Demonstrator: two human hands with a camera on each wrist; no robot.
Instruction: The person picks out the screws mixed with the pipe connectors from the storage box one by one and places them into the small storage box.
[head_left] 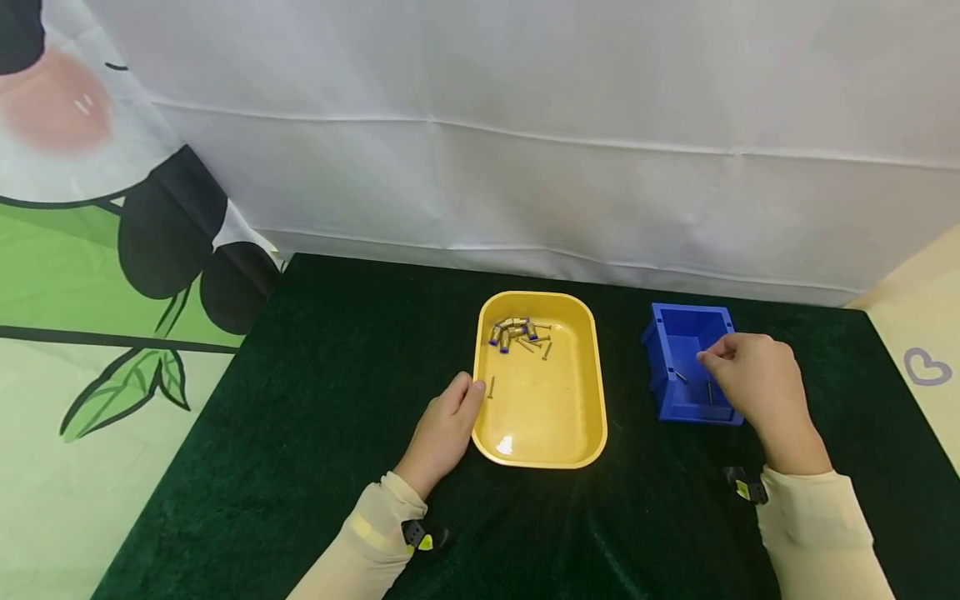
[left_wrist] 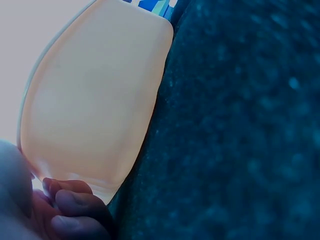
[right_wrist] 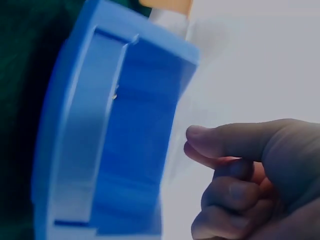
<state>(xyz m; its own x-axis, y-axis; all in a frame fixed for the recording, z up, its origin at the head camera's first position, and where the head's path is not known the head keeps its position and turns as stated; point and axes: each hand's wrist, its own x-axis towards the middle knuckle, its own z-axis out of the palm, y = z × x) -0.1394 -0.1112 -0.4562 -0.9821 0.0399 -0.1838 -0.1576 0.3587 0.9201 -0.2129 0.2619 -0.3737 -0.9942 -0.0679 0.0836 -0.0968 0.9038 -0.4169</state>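
Note:
My left hand [head_left: 442,429] grips the left rim of a yellow tray [head_left: 558,400], thumb at the top edge and fingers curled against the outer wall in the left wrist view. Inside the tray, several brass fittings with blue ends [head_left: 505,340] lie in a cluster with several screws [head_left: 547,351], and one screw [head_left: 491,387] lies apart near my thumb. Over the right side of a blue bin [head_left: 681,346] is my right hand [head_left: 761,383], thumb and forefinger tips together, other fingers curled. Nothing shows between those tips. Two screws [head_left: 710,392] are seen in the bin.
Dark green cloth [head_left: 337,358] covers the table under both containers. A white fabric wall [head_left: 525,192] rises behind its back edge, and a printed panel [head_left: 75,283] stands on the left. The blue bin is to the right of the tray, with a strip of cloth between.

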